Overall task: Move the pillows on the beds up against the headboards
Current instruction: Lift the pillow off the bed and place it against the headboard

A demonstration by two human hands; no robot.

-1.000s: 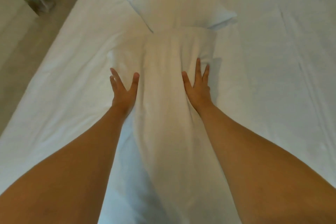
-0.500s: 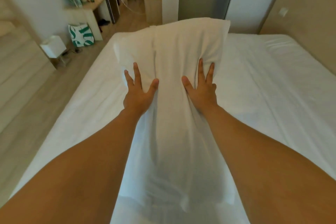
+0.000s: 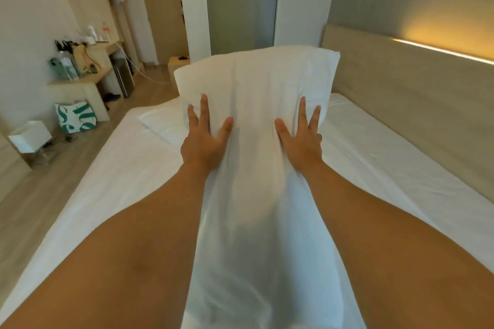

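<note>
Currently, both hands hold one white pillow (image 3: 256, 83) lifted off the bed (image 3: 374, 157). The left hand (image 3: 204, 141) and right hand (image 3: 299, 141) press in from either side, thumbs on the near face and fingers spread along the edges; the pillow hangs lengthwise between the forearms. The headboard (image 3: 401, 88) runs along the right side of the view, and the held pillow is not against it yet. A second pillow (image 3: 163, 123) lies on the mattress beyond the left hand, apart from the headboard. Judged status: neither pillow is placed; both remain to be set.
</note>
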